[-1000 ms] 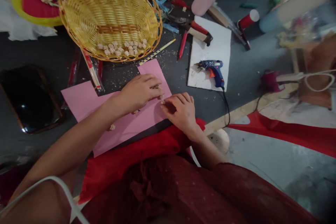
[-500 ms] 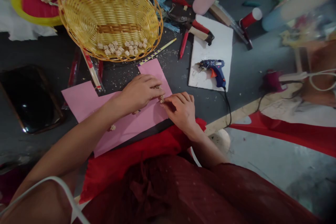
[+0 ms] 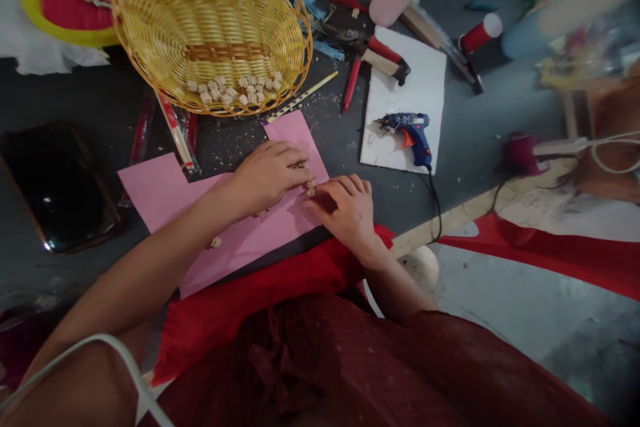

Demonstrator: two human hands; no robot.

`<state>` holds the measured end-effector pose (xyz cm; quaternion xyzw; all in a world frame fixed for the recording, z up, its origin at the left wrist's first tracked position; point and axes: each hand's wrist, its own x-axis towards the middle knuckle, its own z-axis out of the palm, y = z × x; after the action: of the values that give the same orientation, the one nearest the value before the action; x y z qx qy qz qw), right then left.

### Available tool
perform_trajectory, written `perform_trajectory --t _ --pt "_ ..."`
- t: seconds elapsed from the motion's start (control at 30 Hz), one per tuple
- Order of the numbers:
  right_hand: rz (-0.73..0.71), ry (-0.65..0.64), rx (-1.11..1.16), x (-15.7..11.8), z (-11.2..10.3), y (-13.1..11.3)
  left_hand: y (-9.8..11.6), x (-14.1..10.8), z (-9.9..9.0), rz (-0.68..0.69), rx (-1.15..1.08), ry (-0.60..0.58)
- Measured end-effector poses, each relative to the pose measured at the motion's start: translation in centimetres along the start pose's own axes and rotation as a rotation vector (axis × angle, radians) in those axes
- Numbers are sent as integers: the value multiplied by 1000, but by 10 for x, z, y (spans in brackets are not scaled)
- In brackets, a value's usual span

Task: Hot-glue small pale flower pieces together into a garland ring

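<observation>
Pink paper (image 3: 240, 240) lies in front of me on the dark table. Over its upper right part, my left hand (image 3: 273, 170) curls its fingers round a small beige plaited straw piece (image 3: 311, 188), covering most of it. From the right, my right hand (image 3: 350, 207) pinches the near end of that piece between thumb and fingers. A second beige piece (image 3: 215, 242) rests on the paper beside my left forearm. Another small one (image 3: 261, 213) shows partly under the left hand.
A yellow wicker basket (image 3: 225, 20) holds several beige bits (image 3: 215, 88). Right of the paper, a blue glue gun (image 3: 413, 130) and pliers (image 3: 377, 53) lie on a white board (image 3: 385, 97). A phone (image 3: 57, 187) lies left; a red pen (image 3: 352, 83) lies behind.
Both hands stay at the plaited straw piece, in nearly the same pose. The whole view has shifted very slightly.
</observation>
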<state>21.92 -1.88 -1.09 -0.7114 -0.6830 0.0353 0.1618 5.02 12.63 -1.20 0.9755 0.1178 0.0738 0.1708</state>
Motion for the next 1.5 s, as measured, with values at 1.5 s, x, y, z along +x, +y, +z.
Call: perform_trajectory --t 1.5 --pt "-2 -5 80 1 5 0 3 0 0 -25 -36 1"
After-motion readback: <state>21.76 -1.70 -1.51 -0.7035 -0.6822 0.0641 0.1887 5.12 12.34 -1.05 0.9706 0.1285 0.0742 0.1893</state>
